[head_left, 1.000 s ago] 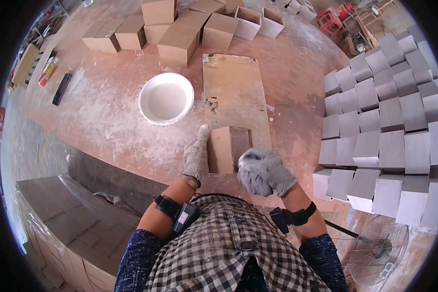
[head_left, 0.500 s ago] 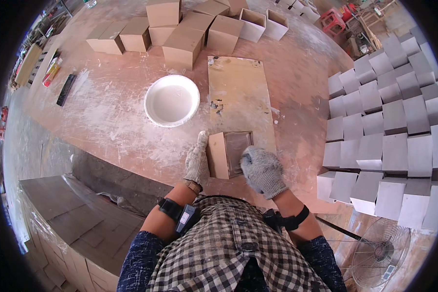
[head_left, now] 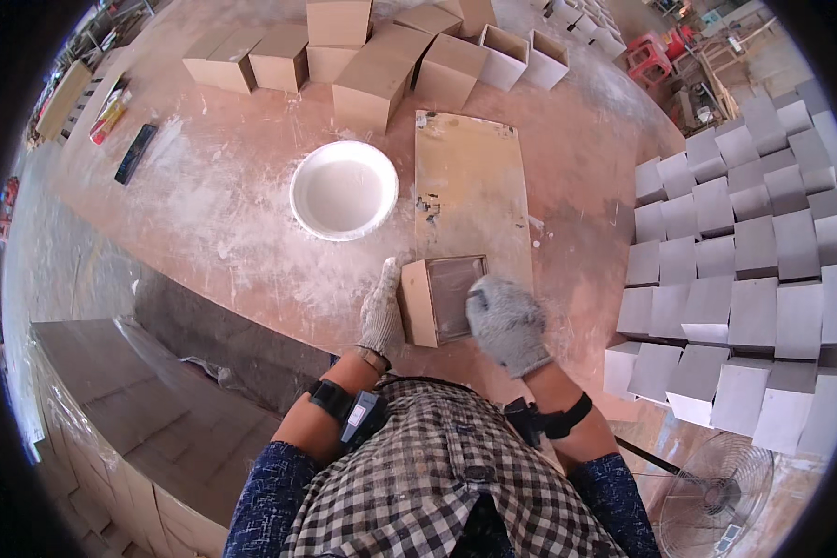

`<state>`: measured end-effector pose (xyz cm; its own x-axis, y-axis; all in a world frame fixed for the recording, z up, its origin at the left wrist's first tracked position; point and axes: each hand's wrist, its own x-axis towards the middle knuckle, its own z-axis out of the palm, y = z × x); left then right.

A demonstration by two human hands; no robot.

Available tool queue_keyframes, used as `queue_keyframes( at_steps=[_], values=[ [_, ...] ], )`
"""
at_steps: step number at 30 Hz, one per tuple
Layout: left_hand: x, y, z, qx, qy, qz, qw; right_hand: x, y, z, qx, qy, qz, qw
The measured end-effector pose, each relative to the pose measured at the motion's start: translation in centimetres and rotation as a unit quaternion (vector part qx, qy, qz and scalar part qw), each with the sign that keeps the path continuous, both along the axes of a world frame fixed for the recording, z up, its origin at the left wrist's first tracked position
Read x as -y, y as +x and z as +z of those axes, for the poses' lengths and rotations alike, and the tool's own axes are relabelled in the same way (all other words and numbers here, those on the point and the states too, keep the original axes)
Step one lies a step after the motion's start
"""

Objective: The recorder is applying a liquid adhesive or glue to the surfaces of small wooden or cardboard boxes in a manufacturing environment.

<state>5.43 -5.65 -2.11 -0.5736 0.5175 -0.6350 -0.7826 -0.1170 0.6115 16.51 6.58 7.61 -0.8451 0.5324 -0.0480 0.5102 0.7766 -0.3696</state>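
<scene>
A small brown cardboard box (head_left: 420, 307) lies in front of me at the near end of a tan board (head_left: 470, 177), its dark, framed face turned up. My left hand (head_left: 380, 312), in a pale knitted glove, lies along the box's left side with fingers stretched forward. By the right edge of that face is my right hand (head_left: 509, 325), in a grey glove, its fingers curled closed. What they hold, if anything, is hidden. Beyond my left hand stands a white bowl (head_left: 344, 230) of whitish paste or liquid.
Brown boxes (head_left: 372, 88) and open white-sided boxes (head_left: 505, 58) stand at the far side of the table. Rows of grey-white boxes (head_left: 751, 246) fill the right. A plastic-wrapped stack (head_left: 149, 400) is at lower left, a fan (head_left: 716, 498) at lower right. A black phone-like object (head_left: 136, 153) lies far left.
The whole view has shifted slightly, so the table things appear farther right. My right hand has moved a little off the box's right edge; my left stays against its side.
</scene>
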Motion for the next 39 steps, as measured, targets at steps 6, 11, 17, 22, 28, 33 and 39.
queue_keyframes(
  at_steps=[6,11,17,22,28,33,39],
  values=[
    [0.7,0.3,1.4,0.059,0.023,0.041,0.997,2.5,-1.9,1.4,-0.058,-0.167,0.029,0.984],
    [0.6,0.5,-0.4,0.018,0.013,0.008,1.0,-2.0,0.5,-0.7,0.02,0.021,-0.017,0.999],
    [1.5,0.1,-2.3,0.05,0.023,0.01,0.998,2.8,-3.0,2.0,0.001,-0.063,0.003,0.998],
    [0.7,0.1,-1.8,0.087,0.097,0.073,0.989,4.0,-3.1,0.6,-0.067,-0.131,0.061,0.987],
    [1.3,-0.3,-0.4,0.054,-0.024,0.019,0.998,-0.1,-0.8,0.9,0.129,-0.008,0.052,0.99],
    [1.5,-0.3,-1.8,0.007,-0.085,-0.026,0.996,-0.9,-1.7,0.5,0.055,-0.049,-0.008,0.997],
    [1.0,-0.3,-4.3,-0.086,-0.183,-0.048,0.978,-1.7,-4.7,-0.8,0.038,0.075,0.024,0.996]
  ],
)
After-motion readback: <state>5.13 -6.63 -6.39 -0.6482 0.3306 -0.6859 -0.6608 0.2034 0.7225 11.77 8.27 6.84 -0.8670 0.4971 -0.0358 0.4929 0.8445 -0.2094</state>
